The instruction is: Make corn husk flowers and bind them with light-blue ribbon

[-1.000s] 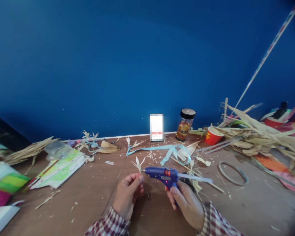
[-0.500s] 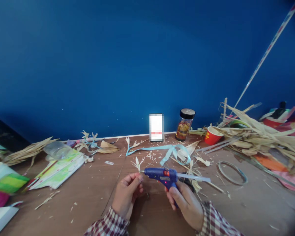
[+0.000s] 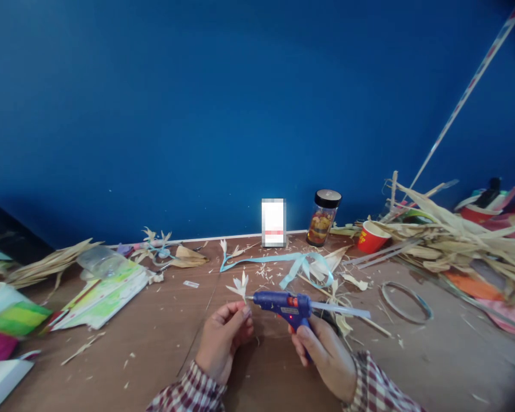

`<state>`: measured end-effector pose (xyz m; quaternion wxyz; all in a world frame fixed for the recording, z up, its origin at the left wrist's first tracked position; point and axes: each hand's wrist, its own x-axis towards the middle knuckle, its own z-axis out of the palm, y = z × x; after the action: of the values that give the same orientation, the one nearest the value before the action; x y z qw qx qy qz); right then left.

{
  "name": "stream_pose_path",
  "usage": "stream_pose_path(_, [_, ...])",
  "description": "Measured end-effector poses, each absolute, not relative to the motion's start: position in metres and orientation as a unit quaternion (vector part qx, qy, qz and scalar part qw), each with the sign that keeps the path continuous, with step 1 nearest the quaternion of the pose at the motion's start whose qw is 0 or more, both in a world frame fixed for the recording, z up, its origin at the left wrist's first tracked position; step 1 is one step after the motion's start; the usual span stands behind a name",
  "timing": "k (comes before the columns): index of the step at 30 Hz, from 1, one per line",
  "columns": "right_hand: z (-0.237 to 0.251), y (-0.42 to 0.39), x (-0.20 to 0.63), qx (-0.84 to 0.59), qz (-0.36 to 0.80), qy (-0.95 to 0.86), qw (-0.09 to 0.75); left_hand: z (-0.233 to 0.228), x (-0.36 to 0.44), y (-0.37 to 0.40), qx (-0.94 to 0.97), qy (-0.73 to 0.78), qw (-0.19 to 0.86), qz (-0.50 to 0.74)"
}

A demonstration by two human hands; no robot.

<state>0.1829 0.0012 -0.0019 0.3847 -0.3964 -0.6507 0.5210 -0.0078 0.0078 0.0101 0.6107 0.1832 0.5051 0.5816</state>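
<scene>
Between the thumb and fingers of my left hand (image 3: 226, 336) is the base of a small pale flower made of husk strips (image 3: 241, 285), its petals pointing up. My right hand (image 3: 321, 355) is wrapped round the handle of a blue glue gun (image 3: 282, 303), which has a small red light on its side. A clear glue stick (image 3: 343, 309) juts out of the gun's back end. The nozzle points left and is at the flower's base, just above my left fingertips; whether it touches I cannot tell. Beyond the hands, a light blue ribbon (image 3: 257, 260) lies on the table.
A jar with a black lid (image 3: 321, 217) stands by the blue wall, with a red paper cup (image 3: 372, 237) to its right. Dried corn husks (image 3: 450, 229) are heaped at the right, near a ring (image 3: 405, 302). On the left lies a painted sheet (image 3: 100, 294).
The flower in my left hand has turned, so its petals now show broader and face differently. The glue gun has shifted very slightly to the right.
</scene>
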Motion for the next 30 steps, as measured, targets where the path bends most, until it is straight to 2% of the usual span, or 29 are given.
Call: stream_pose_path(30, [0.0014,0.0,0.1832,-0.404,0.487,-0.681,0.369,0.011,-0.0087,0.0063,0.204,0.515,0.586,0.592])
